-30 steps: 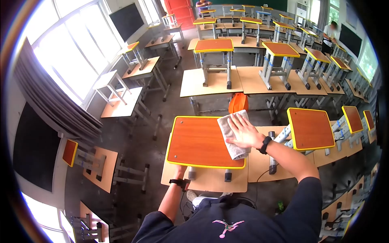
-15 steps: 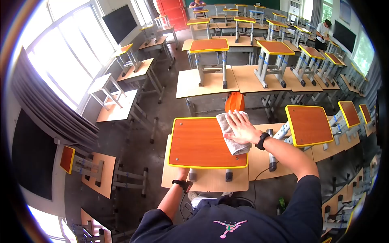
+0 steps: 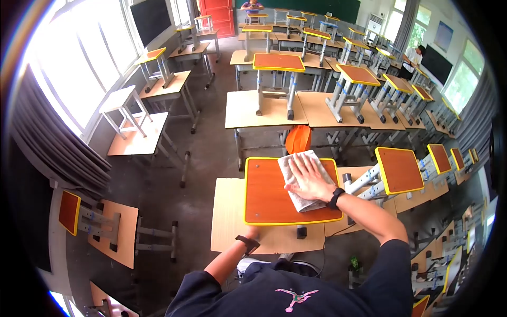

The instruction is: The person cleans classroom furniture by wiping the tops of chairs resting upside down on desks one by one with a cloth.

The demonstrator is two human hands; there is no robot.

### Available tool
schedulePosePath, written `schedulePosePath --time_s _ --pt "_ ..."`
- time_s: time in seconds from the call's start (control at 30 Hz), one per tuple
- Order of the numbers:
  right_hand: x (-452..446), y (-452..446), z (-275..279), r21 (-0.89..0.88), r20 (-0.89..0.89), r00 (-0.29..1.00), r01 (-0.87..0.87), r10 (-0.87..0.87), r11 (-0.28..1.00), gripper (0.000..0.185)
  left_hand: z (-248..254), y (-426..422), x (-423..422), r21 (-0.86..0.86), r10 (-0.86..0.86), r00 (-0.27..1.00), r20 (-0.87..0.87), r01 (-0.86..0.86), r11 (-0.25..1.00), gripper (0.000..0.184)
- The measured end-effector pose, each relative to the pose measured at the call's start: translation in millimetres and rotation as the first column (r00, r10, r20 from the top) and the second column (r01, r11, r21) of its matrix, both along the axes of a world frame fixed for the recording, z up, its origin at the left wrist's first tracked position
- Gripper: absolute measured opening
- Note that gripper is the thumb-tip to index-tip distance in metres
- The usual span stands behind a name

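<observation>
- While the right hand [image 3: 309,179] lies flat on a folded grey cloth [image 3: 285,171], its fingers are stretched out and a little apart, gripping nothing that I can see.
- That cloth sits on the right-hand part of a stool top [image 3: 266,195], brown with a yellow edge; the left part is uncovered.
- The stool rests on a pale desk [image 3: 228,211] directly before the person, a dark-footed leg showing below its front edge.
- Partly tucked under that near edge is the left hand [image 3: 252,232], blurred; I cannot tell whether it grips or merely steadies.
- This looks to me like the wiping step.
- Going on to the uncovered left side would call for a level palm, even pressure, and a firm left hand so the stool doesn't slide.
</observation>
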State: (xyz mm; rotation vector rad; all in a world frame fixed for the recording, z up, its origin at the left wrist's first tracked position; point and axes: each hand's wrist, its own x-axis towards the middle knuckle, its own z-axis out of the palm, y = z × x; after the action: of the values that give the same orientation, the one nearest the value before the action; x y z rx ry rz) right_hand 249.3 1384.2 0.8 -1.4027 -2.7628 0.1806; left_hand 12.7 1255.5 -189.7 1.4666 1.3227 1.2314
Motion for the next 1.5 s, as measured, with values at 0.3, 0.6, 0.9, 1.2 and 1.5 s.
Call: schedulePosePath --time_s 0.3,0.6,0.9,1.2,1.5 --pt "-87 -15 -2 0.01 -0.012 1.0 -0.019 0.019 1.0 0.102 22 22 15 0.149 -0.053 0.994 0.096 0.039 0.988 0.048" --pt "-116 -66 12 0.094 -0.004 1.0 0.001 -0.001 0.996 0.097 21 18 12 0.16 -0.115 0.986 0.123 0.095 0.982 0.049" --pt "-104 -132 18 0.079 -0.077 0.992 0.104 -0.098 0.991 0.094 16 13 8 0.147 -0.129 0.986 0.107 0.113 0.983 0.05" --pt "3 -137 14 0.073 -0.019 0.958 0.286 -0.286 0.955 0.089 -17 27 17 0.011 -0.12 0.972 0.201 0.12 0.993 0.05" --pt "76 -88 11 0.041 0.006 0.932 0.363 -0.364 0.931 0.09 -32 7 -5 -0.07 -0.15 0.978 0.145 0.162 0.984 0.05"
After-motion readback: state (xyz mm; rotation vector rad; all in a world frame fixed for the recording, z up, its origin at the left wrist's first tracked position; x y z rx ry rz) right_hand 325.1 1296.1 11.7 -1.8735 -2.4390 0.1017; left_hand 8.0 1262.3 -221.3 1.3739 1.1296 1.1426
